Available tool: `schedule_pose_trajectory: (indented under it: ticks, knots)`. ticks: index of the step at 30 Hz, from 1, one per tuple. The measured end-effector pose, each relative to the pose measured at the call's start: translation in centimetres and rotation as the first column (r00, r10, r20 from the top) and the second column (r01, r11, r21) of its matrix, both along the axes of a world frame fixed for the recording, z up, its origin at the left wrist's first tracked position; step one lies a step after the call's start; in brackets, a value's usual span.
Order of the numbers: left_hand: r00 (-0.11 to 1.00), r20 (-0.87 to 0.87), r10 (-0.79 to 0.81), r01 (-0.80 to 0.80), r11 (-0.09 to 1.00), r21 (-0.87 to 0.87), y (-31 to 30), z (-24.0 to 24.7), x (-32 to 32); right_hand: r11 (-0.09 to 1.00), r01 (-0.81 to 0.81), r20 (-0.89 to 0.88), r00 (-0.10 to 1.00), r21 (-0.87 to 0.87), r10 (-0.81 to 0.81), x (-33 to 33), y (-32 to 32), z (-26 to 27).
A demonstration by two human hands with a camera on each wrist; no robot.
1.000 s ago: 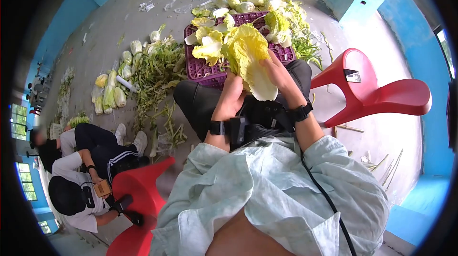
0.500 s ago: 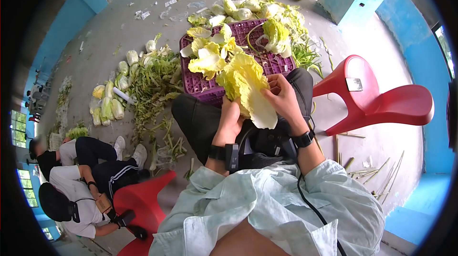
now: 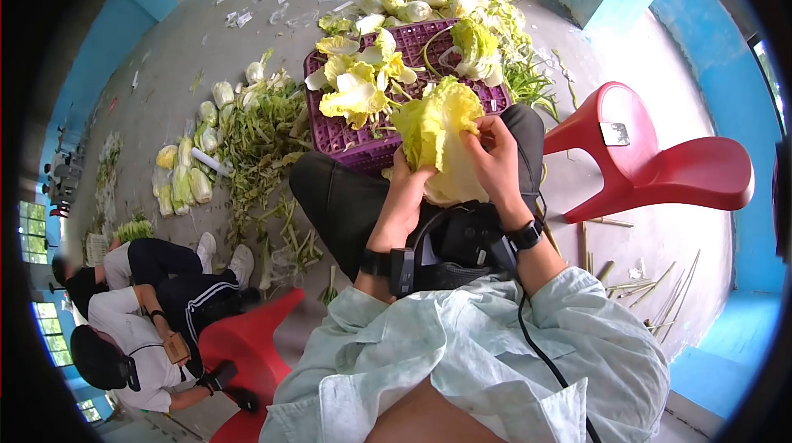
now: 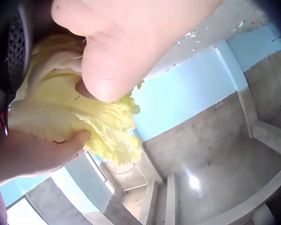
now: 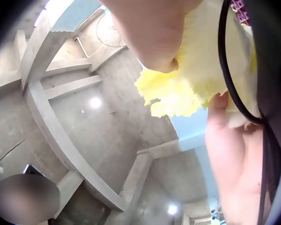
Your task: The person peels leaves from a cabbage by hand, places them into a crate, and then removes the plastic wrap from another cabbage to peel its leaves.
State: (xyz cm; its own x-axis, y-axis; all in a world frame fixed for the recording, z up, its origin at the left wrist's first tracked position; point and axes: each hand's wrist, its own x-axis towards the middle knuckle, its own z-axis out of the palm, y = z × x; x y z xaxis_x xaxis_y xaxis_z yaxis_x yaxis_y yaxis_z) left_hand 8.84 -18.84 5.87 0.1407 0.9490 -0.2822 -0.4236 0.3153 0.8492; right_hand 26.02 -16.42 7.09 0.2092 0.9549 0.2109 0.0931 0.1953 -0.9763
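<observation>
A napa cabbage (image 3: 441, 134) with frilly yellow leaves and a pale white base is held over the lap, its leafy end pointing away from the body. My left hand (image 3: 403, 197) grips its left side, with the thumb laid across the leaves. On the other side my right hand (image 3: 497, 164) pinches a leaf edge between curled fingers and thumb. In the left wrist view, layered leaves (image 4: 61, 110) show between both hands. The right wrist view shows the frilly yellow tip (image 5: 175, 96) past the fingers. Part of the base is hidden behind the hands.
Ahead of the knees stands an upturned purple crate (image 3: 355, 139) carrying loose yellow leaves (image 3: 355, 96) and a cabbage (image 3: 477, 51). Whole cabbages (image 3: 412, 6) and trimmings (image 3: 268, 125) lie around it. Red stools (image 3: 615, 142) stand on both sides; a seated person (image 3: 132, 319) is at left.
Both hands and the cabbage have come down closer to the lap. The right hand has shifted from lying along the leaf to pinching its edge, and the leaf surface has turned.
</observation>
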Motion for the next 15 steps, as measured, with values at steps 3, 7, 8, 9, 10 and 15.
schedule_pose_trajectory:
  ticks: [3,7,8,9,10,15]
  knots:
    - [0.999,0.032,-0.028,0.027,0.999,0.025,-0.2,-0.6,-0.2,0.994,0.083,-0.057,0.995,-0.064,-0.087,0.2,0.2,-1.2]
    - [0.985,0.157,-0.071,0.072,0.997,-0.006,-0.4,1.1,-0.2,0.99,0.101,-0.087,0.99,-0.1,-0.11,-0.8,0.4,-1.9]
    - [0.975,0.207,-0.078,0.087,0.996,-0.037,-0.5,1.7,-0.1,0.993,0.062,-0.108,0.991,-0.101,-0.073,-1.0,0.3,-1.9]
    - [0.979,0.182,-0.09,0.093,0.996,-0.007,-0.5,1.5,-0.1,0.994,0.023,-0.13,0.991,-0.102,-0.036,-1.4,0.0,-0.8]
    - [0.982,0.156,-0.102,0.1,0.995,0.021,-0.6,1.2,0.0,0.994,-0.017,-0.152,0.988,-0.104,0.0,-1.7,-0.3,-0.2]
    - [0.999,-0.027,-0.046,0.049,0.989,0.14,-0.6,0.5,0.2,0.985,-0.105,-0.209,0.975,-0.134,0.076,-1.8,-0.3,0.3]
